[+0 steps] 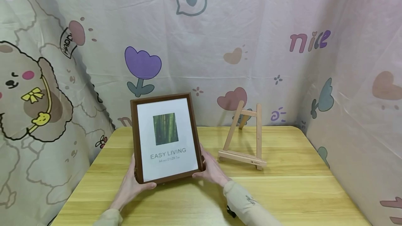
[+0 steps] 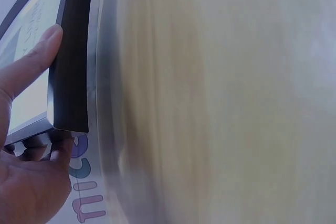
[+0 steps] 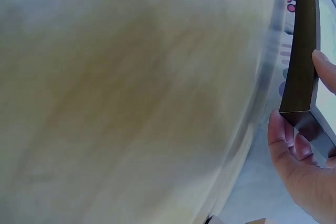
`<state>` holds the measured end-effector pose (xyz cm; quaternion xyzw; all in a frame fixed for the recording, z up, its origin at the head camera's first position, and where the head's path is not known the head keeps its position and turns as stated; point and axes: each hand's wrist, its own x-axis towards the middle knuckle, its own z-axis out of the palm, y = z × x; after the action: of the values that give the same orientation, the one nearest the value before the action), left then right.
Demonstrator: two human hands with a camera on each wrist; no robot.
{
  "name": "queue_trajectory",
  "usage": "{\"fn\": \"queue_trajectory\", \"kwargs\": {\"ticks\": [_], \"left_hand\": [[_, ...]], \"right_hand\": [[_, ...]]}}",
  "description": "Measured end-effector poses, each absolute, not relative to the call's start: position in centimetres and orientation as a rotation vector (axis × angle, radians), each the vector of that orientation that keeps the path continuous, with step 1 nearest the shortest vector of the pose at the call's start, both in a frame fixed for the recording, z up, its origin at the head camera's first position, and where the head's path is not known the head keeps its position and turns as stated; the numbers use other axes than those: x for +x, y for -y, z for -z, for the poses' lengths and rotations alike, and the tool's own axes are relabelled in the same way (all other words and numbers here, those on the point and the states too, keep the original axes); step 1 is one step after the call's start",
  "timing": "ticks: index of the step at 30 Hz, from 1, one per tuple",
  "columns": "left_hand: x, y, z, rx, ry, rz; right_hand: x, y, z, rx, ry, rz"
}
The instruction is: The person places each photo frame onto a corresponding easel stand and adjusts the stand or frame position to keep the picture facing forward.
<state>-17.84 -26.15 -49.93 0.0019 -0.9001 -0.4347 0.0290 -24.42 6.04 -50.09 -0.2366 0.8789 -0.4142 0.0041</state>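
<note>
A brown picture frame (image 1: 166,138) is held up, slightly tilted, over the left part of the table. Its white sheet carries a green bamboo picture and the words "EASY LIVING". My left hand (image 1: 133,182) grips the lower left corner, thumb along the bottom front edge. At the lower right corner my right hand (image 1: 211,166) holds on, its thumb on the front and the other fingers behind the side. In the left wrist view the left thumb (image 2: 37,56) presses the front; the right wrist view has the right fingers (image 3: 289,145) curled at the frame's corner.
A small wooden easel (image 1: 242,133) stands on the table to the right of the frame, close to my right hand. The light wood table (image 1: 298,184) ends at a patterned cloth backdrop (image 1: 201,44), which also hangs along both sides.
</note>
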Motion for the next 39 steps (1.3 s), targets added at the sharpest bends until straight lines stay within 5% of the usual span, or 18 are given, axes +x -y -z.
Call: {"fn": "queue_trajectory", "kwargs": {"ticks": [39], "left_hand": [[-20.7, 21.8, 49.4, -0.222, 2.622, 1.336]], "right_hand": [[-23.1, -10.3, 49.0, -0.500, -2.863, 1.409]]}}
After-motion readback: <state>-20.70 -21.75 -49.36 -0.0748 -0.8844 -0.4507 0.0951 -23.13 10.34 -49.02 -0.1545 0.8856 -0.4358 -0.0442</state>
